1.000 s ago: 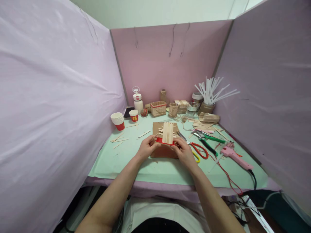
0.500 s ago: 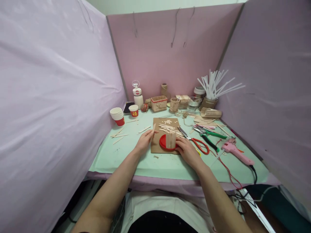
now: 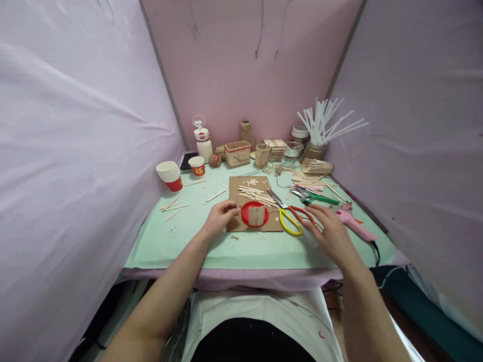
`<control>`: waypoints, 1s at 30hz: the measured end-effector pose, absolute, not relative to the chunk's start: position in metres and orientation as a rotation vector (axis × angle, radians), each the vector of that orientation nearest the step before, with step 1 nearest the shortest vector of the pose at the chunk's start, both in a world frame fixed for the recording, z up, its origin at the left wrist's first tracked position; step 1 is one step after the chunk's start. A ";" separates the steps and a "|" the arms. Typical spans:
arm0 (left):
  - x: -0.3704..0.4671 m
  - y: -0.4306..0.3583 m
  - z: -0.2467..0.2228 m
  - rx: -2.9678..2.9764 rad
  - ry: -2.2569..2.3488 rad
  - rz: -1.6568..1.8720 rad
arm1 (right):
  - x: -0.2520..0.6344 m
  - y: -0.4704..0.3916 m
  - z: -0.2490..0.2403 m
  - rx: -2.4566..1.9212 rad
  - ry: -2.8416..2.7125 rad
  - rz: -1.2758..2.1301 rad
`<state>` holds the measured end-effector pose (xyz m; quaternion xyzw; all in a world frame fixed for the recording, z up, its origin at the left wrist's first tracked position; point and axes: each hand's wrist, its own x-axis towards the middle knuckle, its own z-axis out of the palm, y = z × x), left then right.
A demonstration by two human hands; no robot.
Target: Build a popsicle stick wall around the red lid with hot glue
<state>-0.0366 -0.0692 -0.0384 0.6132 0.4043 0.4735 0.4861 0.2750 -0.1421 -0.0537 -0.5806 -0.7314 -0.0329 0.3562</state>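
My left hand [image 3: 222,217] pinches a short flat wooden craft stick [image 3: 237,203] at the left edge of a brown cardboard sheet [image 3: 234,188]. Just right of it, a round red lid [image 3: 244,213] rests on the cardboard, with a small upright panel of craft sticks [image 3: 256,215] standing in it. My right hand [image 3: 329,229], fingers apart, hovers over the handles of the scissors [image 3: 290,229], one loop yellow and one red. Green-handled pliers [image 3: 324,199] lie just beyond its fingers, partly hidden. Whether the hand touches either tool I cannot tell.
Cut sticks [image 3: 260,195] lie on the cardboard. To the right is a pink glue gun [image 3: 356,224] with a black cord. Paper cups [image 3: 168,173] stand at left; a bottle [image 3: 204,146], a woven basket [image 3: 237,155] and a glass bowl [image 3: 291,155] line the back.
My right hand has left the stick panel and red lid and moved right to the scissors and pliers. My left hand still holds its stick. The camera view has shifted.
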 end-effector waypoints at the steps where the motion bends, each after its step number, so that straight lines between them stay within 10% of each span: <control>1: -0.036 -0.070 -0.039 1.528 0.987 1.149 | 0.293 -0.146 -0.054 -1.587 -1.823 -0.140; 14: -0.038 -0.067 -0.047 1.795 0.970 1.098 | 0.380 -0.141 -0.080 -2.443 -1.561 -0.128; 30: -0.034 -0.071 -0.047 1.526 0.953 1.116 | 0.299 -0.201 -0.025 -1.542 -0.944 0.527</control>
